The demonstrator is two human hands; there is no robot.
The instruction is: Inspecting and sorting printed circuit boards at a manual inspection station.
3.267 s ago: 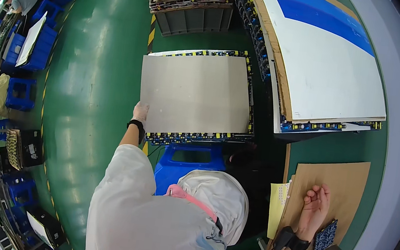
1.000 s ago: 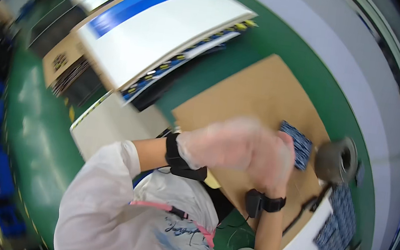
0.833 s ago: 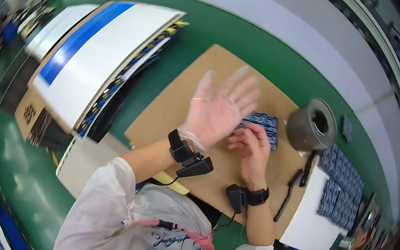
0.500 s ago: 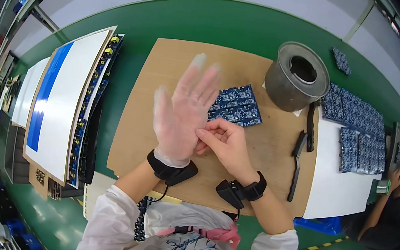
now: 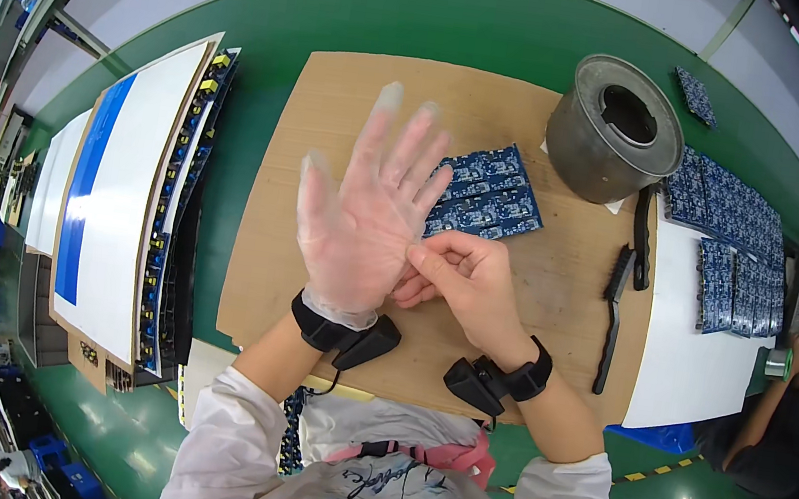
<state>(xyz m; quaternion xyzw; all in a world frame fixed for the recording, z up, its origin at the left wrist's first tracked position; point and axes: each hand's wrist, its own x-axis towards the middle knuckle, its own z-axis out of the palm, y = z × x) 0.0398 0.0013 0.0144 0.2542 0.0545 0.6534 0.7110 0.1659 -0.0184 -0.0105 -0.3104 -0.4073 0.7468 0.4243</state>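
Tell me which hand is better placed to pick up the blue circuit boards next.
Right hand, as a judgement: it is bare and lies just below the blue circuit boards, while the left hand is raised, its thin clear glove pinched by the right fingers.

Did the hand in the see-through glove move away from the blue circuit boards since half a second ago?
No. The clear-gloved left hand is raised, fingers spread, just left of the blue circuit boards as before.
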